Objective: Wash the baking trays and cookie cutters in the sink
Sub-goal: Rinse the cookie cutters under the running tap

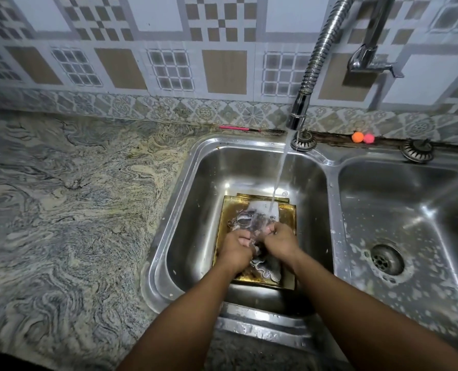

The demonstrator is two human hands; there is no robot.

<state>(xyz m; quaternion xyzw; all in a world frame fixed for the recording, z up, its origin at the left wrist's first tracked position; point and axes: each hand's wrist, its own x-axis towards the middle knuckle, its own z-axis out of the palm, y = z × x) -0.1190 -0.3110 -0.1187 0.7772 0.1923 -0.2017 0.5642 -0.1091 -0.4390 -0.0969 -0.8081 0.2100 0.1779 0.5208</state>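
Observation:
A gold baking tray point(224, 215) lies in the left sink basin point(209, 178), with a second tray edge point(262, 196) showing under it at the back. Water from the flexible tap point(298, 116) runs onto the tray. My left hand point(236, 246) and my right hand point(282, 241) are close together over the tray, both curled round a small metal cookie cutter point(257, 226) that is blurred and wet. Another cutter point(240, 220) lies on the tray to the left, and one more point(266, 269) lies near the tray's front edge.
The right basin point(410, 199) holds soap foam around its drain point(387, 259). Two drain strainers point(303, 141) point(417, 150) sit on the sink's back rim. An orange ball point(357, 137) and a pink ball point(368, 138) lie by the wall. A marbled countertop point(75, 196) spreads to the left.

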